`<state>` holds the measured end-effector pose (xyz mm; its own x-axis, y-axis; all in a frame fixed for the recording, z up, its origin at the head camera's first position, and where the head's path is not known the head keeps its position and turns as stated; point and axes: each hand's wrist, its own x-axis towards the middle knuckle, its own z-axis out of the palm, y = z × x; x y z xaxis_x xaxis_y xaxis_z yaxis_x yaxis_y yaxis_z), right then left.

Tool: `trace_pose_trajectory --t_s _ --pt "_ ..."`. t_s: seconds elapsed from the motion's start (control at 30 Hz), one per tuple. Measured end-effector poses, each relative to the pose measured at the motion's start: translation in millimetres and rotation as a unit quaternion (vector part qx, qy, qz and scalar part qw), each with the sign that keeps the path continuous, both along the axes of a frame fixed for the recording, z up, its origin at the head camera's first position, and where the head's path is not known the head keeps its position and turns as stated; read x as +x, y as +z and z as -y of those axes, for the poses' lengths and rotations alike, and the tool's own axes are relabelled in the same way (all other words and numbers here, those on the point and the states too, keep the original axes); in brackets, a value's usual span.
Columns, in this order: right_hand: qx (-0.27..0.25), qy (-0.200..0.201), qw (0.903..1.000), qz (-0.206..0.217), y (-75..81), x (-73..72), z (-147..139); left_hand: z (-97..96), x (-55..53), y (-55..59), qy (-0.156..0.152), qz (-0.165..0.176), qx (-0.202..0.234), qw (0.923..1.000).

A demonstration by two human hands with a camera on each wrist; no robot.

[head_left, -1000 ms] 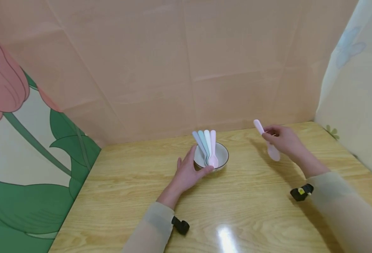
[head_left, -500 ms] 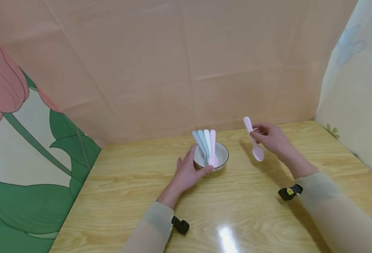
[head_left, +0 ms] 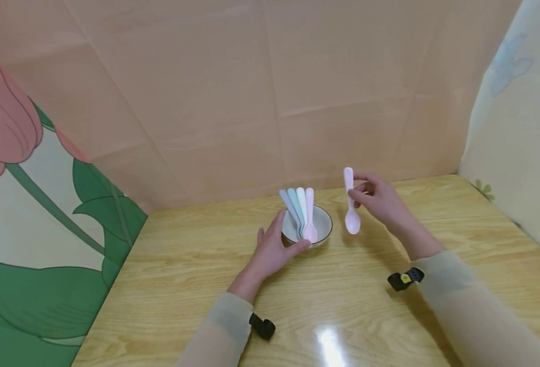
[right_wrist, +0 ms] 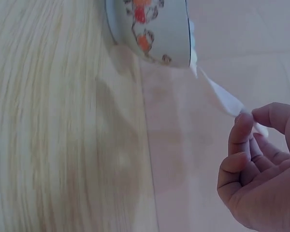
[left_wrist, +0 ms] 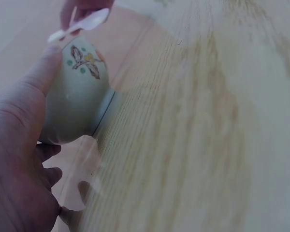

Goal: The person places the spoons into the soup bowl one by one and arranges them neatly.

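Observation:
My left hand (head_left: 272, 253) grips the small bowl (head_left: 324, 224), its thumb at the near rim and its fingers round the left side. Painted flowers decorate the outside of the bowl (left_wrist: 77, 101) in the wrist views. Several spoons lean together inside: a lavender one (head_left: 289, 203), a teal one (head_left: 294, 200), a white one (head_left: 301, 198) and a pink one (head_left: 310, 204), handles up past the far rim. To the right of the bowl, my right hand (head_left: 380, 201) pinches a pale pink spoon (head_left: 352, 221) by its handle, bowl end down, above the table.
The wooden table (head_left: 196, 244) runs back to a peach fabric backdrop (head_left: 214, 102). A flower-printed panel (head_left: 58, 214) stands on the left and a pale printed one (head_left: 517, 142) on the right. Each wrist carries a black camera (head_left: 262, 326).
My right hand has moved left toward the bowl with the pale pink spoon, which has turned from slanted to nearly upright. The left hand and the bowl have stayed in place.

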<state>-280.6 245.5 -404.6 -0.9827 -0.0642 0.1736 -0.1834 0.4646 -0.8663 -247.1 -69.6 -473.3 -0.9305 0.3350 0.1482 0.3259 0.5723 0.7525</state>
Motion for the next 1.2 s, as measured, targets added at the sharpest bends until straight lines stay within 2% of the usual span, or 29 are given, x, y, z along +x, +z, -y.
trace_pose_trajectory --t_s 0.23,0.57,0.93,1.2 --pt "-0.032 0.0 0.9993 0.019 5.2 1.4 15 -0.2 0.9 1.8 0.002 0.0 -0.005 1.0" --pt "-0.097 0.007 0.9952 0.014 6.0 -0.7 34 0.0 3.0 3.9 0.002 0.003 -0.008 1.0" --pt "-0.11 0.036 0.9932 0.014 0.2 -1.3 54 0.0 3.5 4.4 0.002 0.004 -0.01 0.9999" --pt "-0.09 0.043 0.9949 0.012 -6.6 -1.0 61 -0.7 4.7 6.0 -0.001 0.002 -0.004 1.0"
